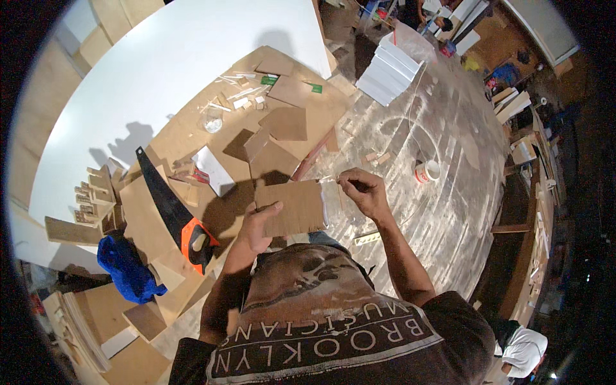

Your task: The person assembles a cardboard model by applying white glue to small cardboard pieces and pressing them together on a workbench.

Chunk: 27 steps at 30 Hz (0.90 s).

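Note:
My left hand (260,228) grips a flat brown rectangular board (292,208) by its left edge, thumb on top. The board is held up in front of my chest, and a whitish strip shows along its right edge. Just beyond that edge, my right hand (364,192) is closed in a pinch on a thin whitish piece, too small to name, that points at the board's upper right corner. To the left, a handsaw (168,202) with a black blade and orange-black handle lies on the work table (142,192).
Loose brown panels (285,123), small wood offcuts (224,99) and a clear cup (212,120) lie on the table. A blue cloth (128,269) and a small wooden model (93,199) sit at left. On the floor are a white bucket (427,171) and stacked white panels (389,69).

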Available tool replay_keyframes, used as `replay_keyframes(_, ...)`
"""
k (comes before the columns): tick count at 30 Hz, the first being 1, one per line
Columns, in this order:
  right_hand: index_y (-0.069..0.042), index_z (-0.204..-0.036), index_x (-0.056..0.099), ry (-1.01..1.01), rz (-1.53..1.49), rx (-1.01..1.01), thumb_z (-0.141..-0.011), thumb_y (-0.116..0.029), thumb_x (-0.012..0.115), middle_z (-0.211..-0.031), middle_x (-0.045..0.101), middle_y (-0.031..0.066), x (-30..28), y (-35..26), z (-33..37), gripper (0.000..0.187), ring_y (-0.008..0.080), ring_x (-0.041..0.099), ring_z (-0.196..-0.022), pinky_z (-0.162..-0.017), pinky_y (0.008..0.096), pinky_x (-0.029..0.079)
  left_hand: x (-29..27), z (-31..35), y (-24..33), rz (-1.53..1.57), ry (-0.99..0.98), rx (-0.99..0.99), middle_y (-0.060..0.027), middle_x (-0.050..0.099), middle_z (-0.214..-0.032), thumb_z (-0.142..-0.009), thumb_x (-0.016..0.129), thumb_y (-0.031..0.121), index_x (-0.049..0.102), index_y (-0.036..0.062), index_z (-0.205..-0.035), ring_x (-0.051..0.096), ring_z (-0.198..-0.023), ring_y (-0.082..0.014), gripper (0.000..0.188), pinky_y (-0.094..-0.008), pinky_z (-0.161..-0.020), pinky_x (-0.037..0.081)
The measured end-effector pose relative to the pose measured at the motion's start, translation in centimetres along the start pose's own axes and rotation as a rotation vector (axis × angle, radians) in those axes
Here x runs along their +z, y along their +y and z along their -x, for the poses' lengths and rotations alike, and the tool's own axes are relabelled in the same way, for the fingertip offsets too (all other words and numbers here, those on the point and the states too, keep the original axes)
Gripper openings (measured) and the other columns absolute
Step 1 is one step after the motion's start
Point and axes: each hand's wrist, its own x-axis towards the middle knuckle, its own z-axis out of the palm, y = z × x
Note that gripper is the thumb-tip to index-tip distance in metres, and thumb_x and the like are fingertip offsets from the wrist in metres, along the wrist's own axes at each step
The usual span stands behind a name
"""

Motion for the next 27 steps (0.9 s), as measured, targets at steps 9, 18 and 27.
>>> replay_keyframes(9, 0.002, -0.094, 0.07, -0.041, 0.104, -0.039, -0.087, -0.004, 0.066, -0.094, 0.069, 0.0098, 0.4, -1.0, -0.9, 0.01, 0.0149, 0.064, -0.085, -0.075, 0.0275, 0.052, -0.1, 0.3, 0.3, -0.004, -0.024, -0.024, -0.007, 0.068, -0.102, -0.086, 0.072, 0.02, 0.06, 0.0118, -0.12, 0.069, -0.081, -0.0261, 0.038, -0.0405, -0.043, 0.051)
replay_keyframes(18, 0.002, -0.092, 0.069, -0.28, 0.042, 0.136, -0.087, -0.001, 0.065, -0.091, 0.069, 0.0068, -1.0, -1.4, 1.0, 0.007, 0.0126, 0.062, -0.083, -0.075, 0.0257, 0.05, -1.6, 0.2, -0.1, 0.044, 0.034, -0.007, -0.0074, 0.068, -0.106, -0.087, 0.071, 0.021, 0.058, 0.0099, -0.125, 0.069, -0.085, -0.0255, 0.042, -0.0405, -0.049, 0.055)
replay_keyframes(27, 0.0, -0.098, 0.067, -0.168, -0.018, 0.149, -0.094, -0.013, 0.067, -0.085, 0.067, 0.0017, 0.2, -0.5, -7.9, 0.013, 0.0093, 0.06, -0.074, -0.066, 0.0248, 0.049, -7.6, 1.0, -0.9, -0.407, 0.266, 0.437, -0.0076, 0.069, -0.106, -0.088, 0.07, 0.019, 0.065, 0.0056, -0.115, 0.07, -0.087, -0.0205, 0.031, -0.0375, -0.067, 0.06)
